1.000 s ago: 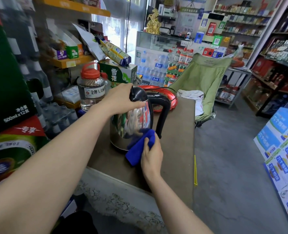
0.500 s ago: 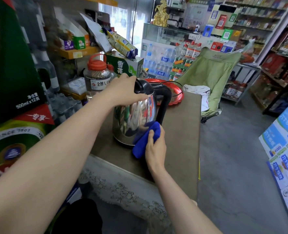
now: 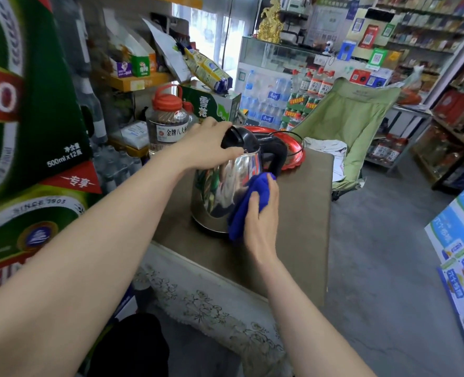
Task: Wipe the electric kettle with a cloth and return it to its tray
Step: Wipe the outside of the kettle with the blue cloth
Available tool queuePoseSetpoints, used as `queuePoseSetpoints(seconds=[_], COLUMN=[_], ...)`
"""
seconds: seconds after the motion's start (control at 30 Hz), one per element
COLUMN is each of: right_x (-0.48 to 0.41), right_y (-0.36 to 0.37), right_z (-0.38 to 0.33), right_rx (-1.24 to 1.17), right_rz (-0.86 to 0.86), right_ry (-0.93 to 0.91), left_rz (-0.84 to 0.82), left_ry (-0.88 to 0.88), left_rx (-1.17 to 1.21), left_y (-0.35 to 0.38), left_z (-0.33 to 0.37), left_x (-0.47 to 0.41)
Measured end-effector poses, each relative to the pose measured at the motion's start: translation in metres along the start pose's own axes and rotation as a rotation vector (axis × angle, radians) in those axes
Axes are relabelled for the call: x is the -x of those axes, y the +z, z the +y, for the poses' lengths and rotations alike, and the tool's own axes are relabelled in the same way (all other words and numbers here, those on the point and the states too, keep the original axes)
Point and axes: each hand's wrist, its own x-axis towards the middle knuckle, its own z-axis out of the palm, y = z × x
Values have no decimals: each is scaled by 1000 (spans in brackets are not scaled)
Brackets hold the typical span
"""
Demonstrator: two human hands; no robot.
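A shiny steel electric kettle (image 3: 220,191) with a black lid and handle stands on the brown table (image 3: 301,213). My left hand (image 3: 209,148) grips its top at the lid. My right hand (image 3: 260,213) holds a blue cloth (image 3: 252,197) pressed against the kettle's right side, below the handle. The red round tray (image 3: 296,153) lies just behind the kettle at the table's far end, with a black cord looping over it.
A clear jar with a red cap (image 3: 168,123) stands left of the kettle. Beer cartons (image 3: 21,131) and shelves crowd the left. A green folding chair (image 3: 350,126) stands beyond the table. Boxes (image 3: 459,254) line the right of the grey floor.
My right hand has slid the blue cloth upward along the kettle's right side, toward the handle. My left hand keeps its grip on the lid.
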Motion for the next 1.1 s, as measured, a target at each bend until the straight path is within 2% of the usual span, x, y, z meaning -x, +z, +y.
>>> queuePoseSetpoints(seconds=[0.1,0.17,0.23,0.4,0.5,0.53,0.63,0.77,0.8,0.9,1.03,1.1], right_x=[25,16,-9,-52,-22,-3,34,-8,-25,-58,-37,2], right_y=[0,0,1,-4,-6,-5,2,-3,-7,-21,-31,-20], right_z=[-7,-23,-37,-29,2,9,7,-23,-28,-23,4,12], right_rx=[66,83,72,-32,-45,-46,-36,34,29,4,-9,-29], right_rz=[2,17,40,101,130,133,126,112,94,70,82,87], right_ry=[-157,-315,-361,-99,133,159,26,-292,-280,-31,212,262], left_rz=[43,70,86,64,64,65,82,197,233,288,174,121], left_ry=[-16,-35,-44,-54,-60,-62,-69,-155,-188,-215,-116,-104], left_rx=[-16,-26,-25,-42,-44,-38,-17,-57,-87,-132,22,109], left_y=[0,2,2,1,2,2,3,13,18,23,7,6], left_z=[7,8,9,10,11,12,14,31,38,52,33,21], left_x=[4,6,8,9,11,11,13,12,12,12,11,13])
